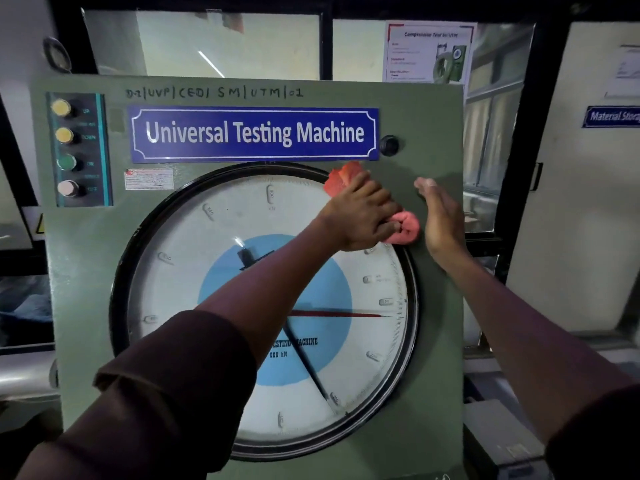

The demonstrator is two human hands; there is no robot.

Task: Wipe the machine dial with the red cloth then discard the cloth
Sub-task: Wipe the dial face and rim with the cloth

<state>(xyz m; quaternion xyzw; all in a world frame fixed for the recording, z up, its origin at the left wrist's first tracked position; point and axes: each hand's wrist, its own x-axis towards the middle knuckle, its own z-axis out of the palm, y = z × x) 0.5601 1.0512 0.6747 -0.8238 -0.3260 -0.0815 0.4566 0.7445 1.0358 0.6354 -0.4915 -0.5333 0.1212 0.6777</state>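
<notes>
The large round machine dial (194,271) with a black rim, white face and blue centre fills the green front panel. A red pointer and a black pointer lie under its glass. My left hand (360,216) presses a bunched red cloth (343,178) against the dial's upper right edge, with cloth sticking out above and below the fingers. My right hand (441,220) rests flat and open on the green panel just right of the dial rim, close to the cloth's lower end.
A blue "Universal Testing Machine" nameplate (254,133) sits above the dial. A column of push buttons (65,147) is at the upper left, a black knob (389,145) at the upper right. Windows and a poster (429,53) lie behind; a white cabinet (581,202) stands to the right.
</notes>
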